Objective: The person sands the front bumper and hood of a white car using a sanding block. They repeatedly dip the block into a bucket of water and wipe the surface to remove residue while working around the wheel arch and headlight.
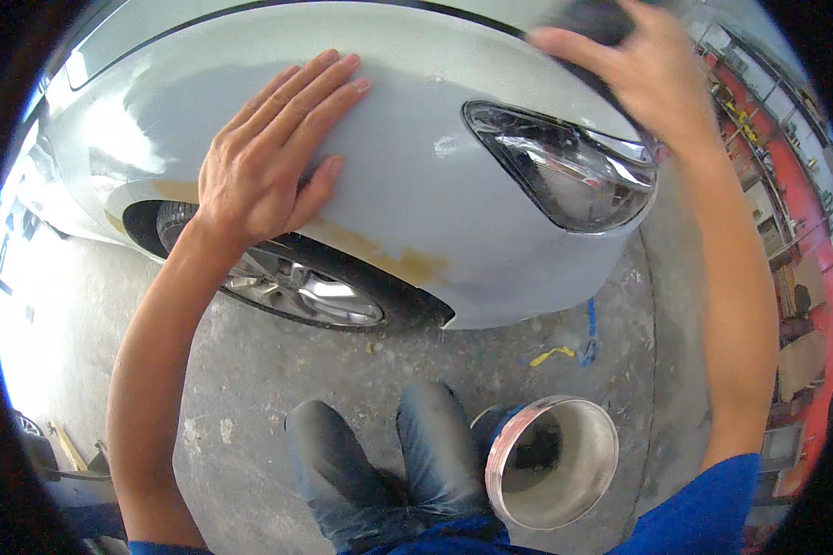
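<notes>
My left hand (267, 153) lies flat on the car's grey-white front fender (403, 153), above the wheel arch, fingers stretched out and nearly together. Dull grey patches and tan-brown patches (416, 266) mark the panel around the arch. My right hand (652, 83) is raised at the far right, past the headlight (574, 180), by the front edge of the hood. It grips a dark, motion-blurred block-like thing (594, 20), whose exact kind I cannot make out. Below my left hand, the wheel (310, 296) shows a silver rim and dark tyre.
A round bucket (602, 462) with murky liquid and a dark shape inside stands on the concrete floor (250, 370) by my legs. Yellow tape (553, 355) and blue tape (590, 338) scraps lie near the bumper. Cluttered shelves (768, 185) and a red strip line the right.
</notes>
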### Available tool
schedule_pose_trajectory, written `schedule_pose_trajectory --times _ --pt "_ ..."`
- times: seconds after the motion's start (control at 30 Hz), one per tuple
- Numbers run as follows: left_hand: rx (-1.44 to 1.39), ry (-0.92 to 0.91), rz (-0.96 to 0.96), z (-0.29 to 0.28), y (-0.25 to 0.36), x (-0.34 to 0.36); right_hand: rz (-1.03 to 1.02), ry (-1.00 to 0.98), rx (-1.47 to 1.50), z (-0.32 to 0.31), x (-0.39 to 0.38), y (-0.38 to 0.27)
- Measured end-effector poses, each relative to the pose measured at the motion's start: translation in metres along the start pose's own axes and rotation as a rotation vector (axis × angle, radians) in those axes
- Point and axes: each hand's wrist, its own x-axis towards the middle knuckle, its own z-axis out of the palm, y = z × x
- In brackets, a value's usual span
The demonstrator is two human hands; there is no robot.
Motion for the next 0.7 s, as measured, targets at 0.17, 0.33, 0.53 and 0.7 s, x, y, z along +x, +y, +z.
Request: schedule_pose_trajectory --times 0.17,0.33,0.53,0.7 --pt "0.037 -0.061 -0.029 -0.006 -0.002 -0.005 0.449 -0.014 0.152 -0.049 -0.131 0.046" --pt "-0.041 -0.026 -0.053 0.014 0.024 0.016 0.846 -0.015 0.434 -0.028 -0.275 0.050" --pt "-0.112 -0.077 0.110 0.033 0.062 0.069 1.073 -0.036 0.547 0.010 -0.376 0.022" --pt "-0.010 -0.140 0.127 0.019 0.051 0.039 1.182 -0.056 0.429 0.013 -0.462 0.009"
